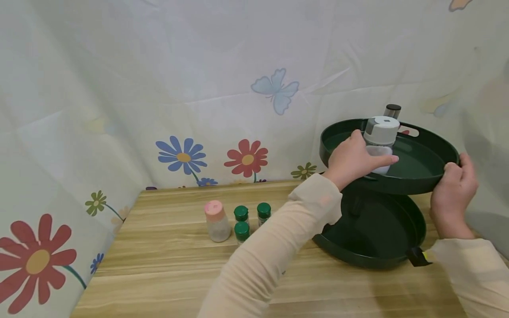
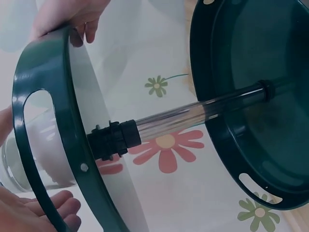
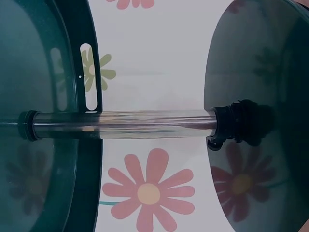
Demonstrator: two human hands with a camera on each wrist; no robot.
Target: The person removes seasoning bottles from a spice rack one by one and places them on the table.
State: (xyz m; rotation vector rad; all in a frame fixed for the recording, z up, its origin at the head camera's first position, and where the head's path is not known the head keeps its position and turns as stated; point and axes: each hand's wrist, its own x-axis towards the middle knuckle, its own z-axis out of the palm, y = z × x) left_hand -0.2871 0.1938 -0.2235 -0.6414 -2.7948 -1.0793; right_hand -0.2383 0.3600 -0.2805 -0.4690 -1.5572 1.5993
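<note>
My left hand (image 1: 351, 159) holds a clear jar (image 1: 382, 139) with a white and grey lid and white contents, inside the raised green upper tray (image 1: 431, 185). The thumb lies across the jar's near side. With curled fingers my right hand (image 1: 453, 198) grips that tray's right rim. In the left wrist view, a clear and metallic pole (image 2: 193, 116) with a black collar (image 2: 116, 140) joins the upper tray to the green lower tray (image 2: 203, 63). The jar's base is partly hidden by the hand and tray wall.
Left of my left forearm, a pink-capped shaker (image 1: 218, 223) and green-capped spice bottles (image 1: 241, 230) stand on the wooden table (image 1: 159, 274). A black strap (image 1: 417, 257) sits by the lower tray's right edge. Behind hangs a flowered curtain (image 1: 222, 110).
</note>
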